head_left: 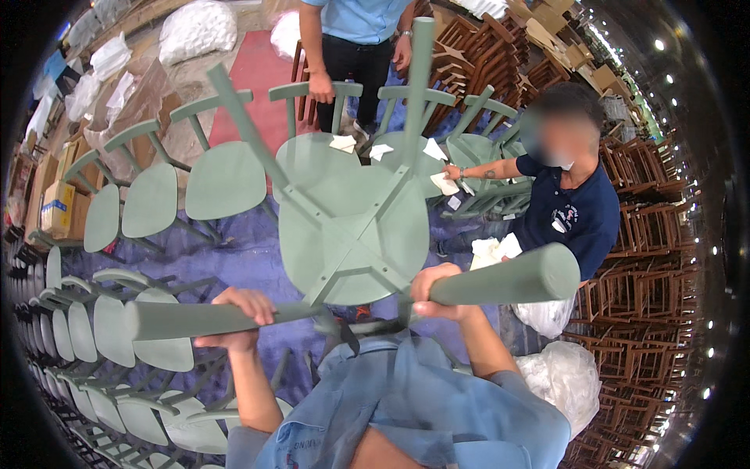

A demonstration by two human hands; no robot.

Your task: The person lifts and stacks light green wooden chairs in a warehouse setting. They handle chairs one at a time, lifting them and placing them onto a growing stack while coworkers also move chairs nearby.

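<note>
A sage-green wooden chair (353, 238) is upside down in front of me, its underside with crossed braces facing up and its legs pointing toward me and outward. My left hand (241, 316) is closed around one near leg (180, 319). Around the other near leg (508, 281) my right hand (439, 293) is wrapped. Both far legs stick up untouched. Beyond the chair, upright green chairs (234, 181) stand in a row, with folded white cloths or papers (342, 144) on some seats.
At right a co-worker in a dark shirt (574, 211) reaches out holding white sheets (445, 184). Another person in light blue (355, 19) rests a hand on a chair back. Rows of green chairs (117, 328) fill the left; brown chair frames (641, 281) are stacked at right. Plastic bags (558, 379) lie nearby.
</note>
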